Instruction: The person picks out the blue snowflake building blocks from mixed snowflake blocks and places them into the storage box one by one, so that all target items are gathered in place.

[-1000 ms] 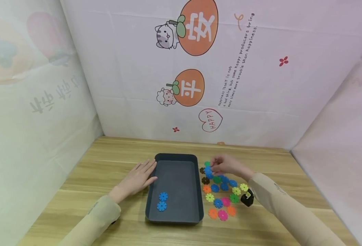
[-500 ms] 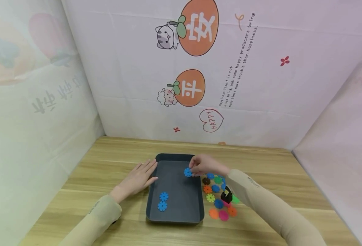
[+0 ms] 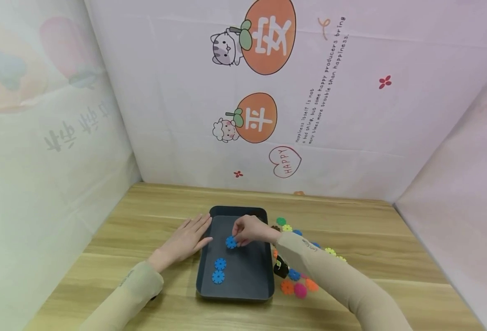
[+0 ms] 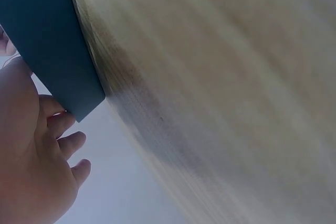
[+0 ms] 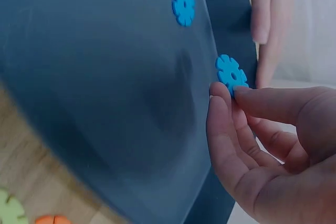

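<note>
Between thumb and fingertips my right hand (image 3: 251, 230) pinches a blue notched plastic disc (image 5: 231, 73), held over the dark grey tray (image 3: 243, 276). Two more blue discs (image 3: 218, 276) lie flat near the tray's front left, one just behind the other; the right wrist view shows them (image 5: 184, 4) at its top. My left hand (image 3: 185, 239) rests with straight fingers along the tray's left rim. From below, the left wrist view shows the fingertips of that hand (image 4: 37, 156) against the tray's outer wall (image 4: 52, 40).
Several loose discs in orange, pink, yellow, green, brown and blue, among them a pink one (image 3: 300, 290), lie on the wooden table (image 3: 177, 197) right of the tray. My right sleeve (image 3: 330, 271) covers part of them. A printed white sheet (image 3: 177, 115) hangs behind.
My right hand has picked a blue disc from the pile and carried it leftward over the tray's rim to above its middle. The left hand has stayed in place.
</note>
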The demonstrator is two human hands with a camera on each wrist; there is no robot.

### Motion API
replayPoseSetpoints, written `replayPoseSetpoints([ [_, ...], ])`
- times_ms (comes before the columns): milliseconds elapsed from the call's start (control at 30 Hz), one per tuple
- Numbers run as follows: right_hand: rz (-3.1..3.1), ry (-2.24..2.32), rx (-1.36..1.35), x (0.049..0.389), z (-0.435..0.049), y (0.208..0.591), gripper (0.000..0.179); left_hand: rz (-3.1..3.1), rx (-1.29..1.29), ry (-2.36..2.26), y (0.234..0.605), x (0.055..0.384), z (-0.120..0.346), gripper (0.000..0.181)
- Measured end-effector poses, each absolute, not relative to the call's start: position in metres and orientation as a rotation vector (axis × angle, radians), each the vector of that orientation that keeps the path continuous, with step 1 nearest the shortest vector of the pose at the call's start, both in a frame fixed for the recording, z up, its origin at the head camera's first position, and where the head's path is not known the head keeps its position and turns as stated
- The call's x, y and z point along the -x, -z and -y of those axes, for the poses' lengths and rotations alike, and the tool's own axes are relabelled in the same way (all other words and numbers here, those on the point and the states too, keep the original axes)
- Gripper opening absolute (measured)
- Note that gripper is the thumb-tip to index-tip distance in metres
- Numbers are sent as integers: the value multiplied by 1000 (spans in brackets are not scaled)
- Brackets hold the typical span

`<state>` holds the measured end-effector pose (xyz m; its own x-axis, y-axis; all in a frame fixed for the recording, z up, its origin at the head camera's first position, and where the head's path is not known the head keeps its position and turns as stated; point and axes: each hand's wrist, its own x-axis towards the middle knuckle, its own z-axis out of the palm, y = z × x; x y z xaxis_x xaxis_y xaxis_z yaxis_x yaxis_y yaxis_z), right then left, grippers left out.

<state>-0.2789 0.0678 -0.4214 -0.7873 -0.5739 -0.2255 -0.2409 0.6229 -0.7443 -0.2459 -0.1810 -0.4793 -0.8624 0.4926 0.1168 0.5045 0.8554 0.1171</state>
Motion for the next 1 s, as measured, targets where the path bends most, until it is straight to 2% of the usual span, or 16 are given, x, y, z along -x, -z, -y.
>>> replayPoseSetpoints([
  [1000, -2439, 928, 667, 266, -39, 434, 6, 2938, 800, 189, 478, 247, 181, 65],
])
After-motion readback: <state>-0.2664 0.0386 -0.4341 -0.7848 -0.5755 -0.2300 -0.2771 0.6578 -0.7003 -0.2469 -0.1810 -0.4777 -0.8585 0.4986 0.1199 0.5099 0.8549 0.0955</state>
